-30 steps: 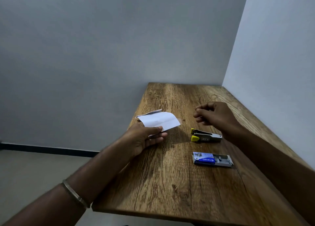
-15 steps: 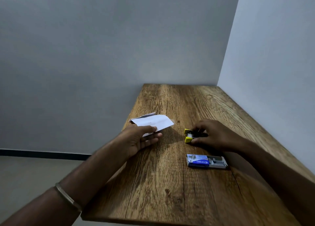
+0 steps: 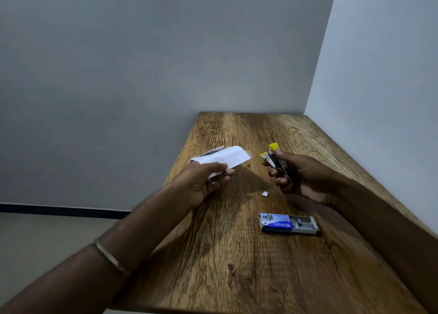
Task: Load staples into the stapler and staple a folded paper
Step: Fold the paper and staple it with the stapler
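My left hand [image 3: 206,183] pinches a folded white paper [image 3: 227,157] by its near edge and holds it just above the wooden table [image 3: 237,266]. To its right, my right hand [image 3: 301,176] grips a small grey stapler with yellow tips [image 3: 275,158], lifted off the table. The stapler's yellow end points up and towards the paper, a short gap apart from it. A blue and white staple box [image 3: 288,223] lies slid open on the table, nearer to me than my right hand.
A tiny white scrap [image 3: 265,194] lies on the wood between my hands. The table stands in a corner, with a grey wall behind it and a pale wall [image 3: 379,100] along its right side. Its left edge drops off to the floor [image 3: 47,237].
My right hand has closed on the stapler and lifted it from the table, tipping its yellow end upward. My left hand has raised the paper a little.
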Demonstrator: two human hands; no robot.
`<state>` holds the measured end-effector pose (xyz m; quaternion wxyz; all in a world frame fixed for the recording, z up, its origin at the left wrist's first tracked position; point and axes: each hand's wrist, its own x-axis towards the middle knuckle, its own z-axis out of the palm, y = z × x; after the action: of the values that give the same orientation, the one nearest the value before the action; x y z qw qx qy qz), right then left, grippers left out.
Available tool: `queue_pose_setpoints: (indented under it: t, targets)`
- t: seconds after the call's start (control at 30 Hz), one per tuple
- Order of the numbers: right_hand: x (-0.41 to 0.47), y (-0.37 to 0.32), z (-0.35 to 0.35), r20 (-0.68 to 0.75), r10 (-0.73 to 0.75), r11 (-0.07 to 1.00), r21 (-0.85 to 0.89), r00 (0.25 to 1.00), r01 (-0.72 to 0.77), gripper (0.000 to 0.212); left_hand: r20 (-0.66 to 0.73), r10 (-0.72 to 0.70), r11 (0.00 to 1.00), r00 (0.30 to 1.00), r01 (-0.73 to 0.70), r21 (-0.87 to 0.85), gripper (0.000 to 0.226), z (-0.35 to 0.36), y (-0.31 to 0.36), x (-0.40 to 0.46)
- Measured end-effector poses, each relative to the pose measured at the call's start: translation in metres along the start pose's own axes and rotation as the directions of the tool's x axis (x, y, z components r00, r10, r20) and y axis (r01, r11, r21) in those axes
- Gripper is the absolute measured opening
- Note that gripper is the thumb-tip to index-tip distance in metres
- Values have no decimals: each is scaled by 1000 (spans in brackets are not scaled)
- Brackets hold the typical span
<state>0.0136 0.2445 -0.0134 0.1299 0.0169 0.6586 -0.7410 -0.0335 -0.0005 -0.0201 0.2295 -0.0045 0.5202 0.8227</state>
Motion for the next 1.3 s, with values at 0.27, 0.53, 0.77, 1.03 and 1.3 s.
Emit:
queue_pose_setpoints:
  t: [0.27,0.53,0.77,1.03,1.3]
  targets:
    - [5,9,18,28,-29,993,-112,999,32,66,-7,139,990,990,-139,13,17,30,-1,11]
    - [8,15,21,10,-88,991,-104,996,89,55,12,108,989,994,-109,101,25,29,-6,6]
    - [12,14,20,-46,-101,995,19,994,102,56,50,102,987,993,-108,115,25,30,-10,4]
    - [18,16,20,-101,-118,993,-5,988,118,64,72,124,984,990,-132,117,38,35,-13,-2]
    - [22,20,22,-151,-125,992,10,981,128,53,97,145,977,985,-158,144,37,34,-17,0]
